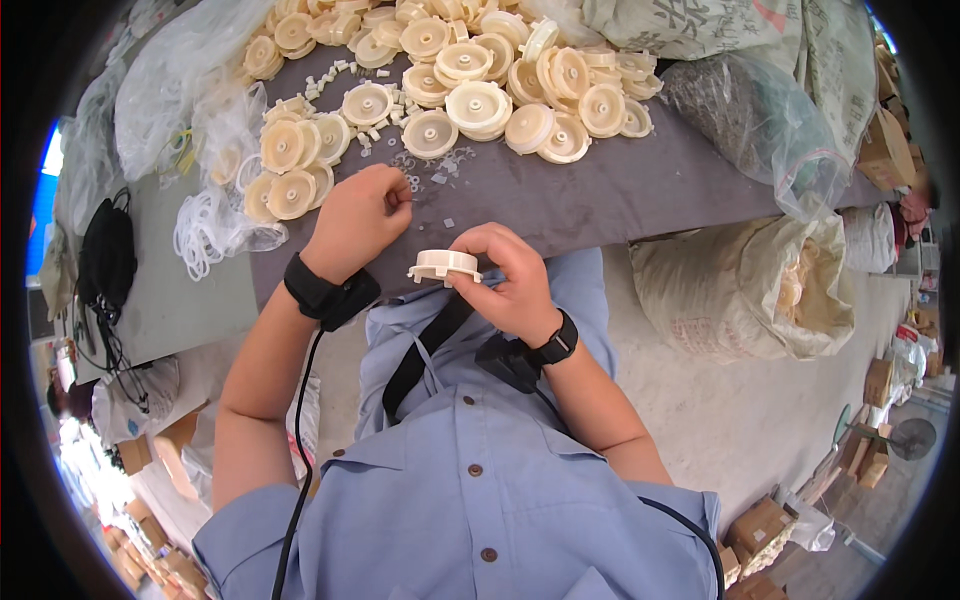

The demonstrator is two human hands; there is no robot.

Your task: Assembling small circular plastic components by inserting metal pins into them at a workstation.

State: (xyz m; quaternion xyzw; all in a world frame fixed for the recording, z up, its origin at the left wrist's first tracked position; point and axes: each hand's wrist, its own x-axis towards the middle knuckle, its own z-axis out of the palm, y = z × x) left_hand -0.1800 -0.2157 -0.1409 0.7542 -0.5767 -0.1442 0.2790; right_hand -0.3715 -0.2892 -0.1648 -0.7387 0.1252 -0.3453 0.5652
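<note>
My right hand [512,278] grips a cream plastic wheel-like part [445,264] by its edge, between thumb and fingers. The part is held edge-on at the near side of the dark-covered table, and small tabs stick out along its lower rim. My left hand [358,222] hovers over the table with its fingers curled together. Whatever its fingertips may hold is hidden. Just beyond that hand lie small translucent flat pieces [440,178]. Little cream cylinders [368,132] are scattered farther back, by a round cream part [430,134].
Many round cream parts [478,108] are heaped at the back of the table [600,200]. White cords [200,232] and transparent plastic bags [180,90] lie at the left. A filled bag [750,120] sits at the back right, above an open woven sack [700,290].
</note>
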